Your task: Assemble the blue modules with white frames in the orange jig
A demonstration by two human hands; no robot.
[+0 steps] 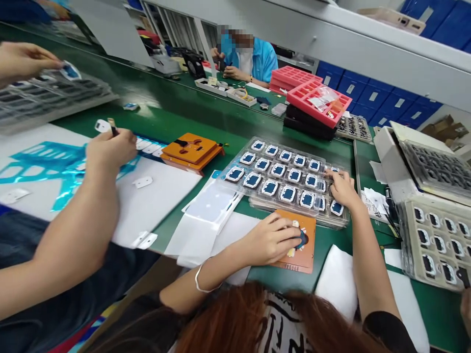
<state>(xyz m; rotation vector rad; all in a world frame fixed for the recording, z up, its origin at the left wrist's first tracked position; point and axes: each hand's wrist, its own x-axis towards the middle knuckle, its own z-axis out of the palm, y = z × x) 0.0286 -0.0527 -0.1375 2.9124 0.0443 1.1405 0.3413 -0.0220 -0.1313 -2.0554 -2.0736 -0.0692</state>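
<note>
My left hand (270,239), with a white bracelet on its wrist, lies over an orange fixture block (307,260). Its curved fingers grip a small dark blue part (303,239) seated there; the thumb is hidden. My right hand (341,186) reaches over the right side of a stack of clear plastic trays, fingers apart, near a white-framed blue part in a pocket. No held item shows in it. The top clear tray (241,189) carries rows of white-framed blue parts (270,187) and sits shifted left over the trays below.
At left, a co-worker's hands (110,147) work over blue film (40,162) and a white sheet (176,184). A second orange fixture (193,149) stands beyond. Red trays (320,100) are stacked behind; more part trays (437,240) stand right. Another person (253,61) sits opposite.
</note>
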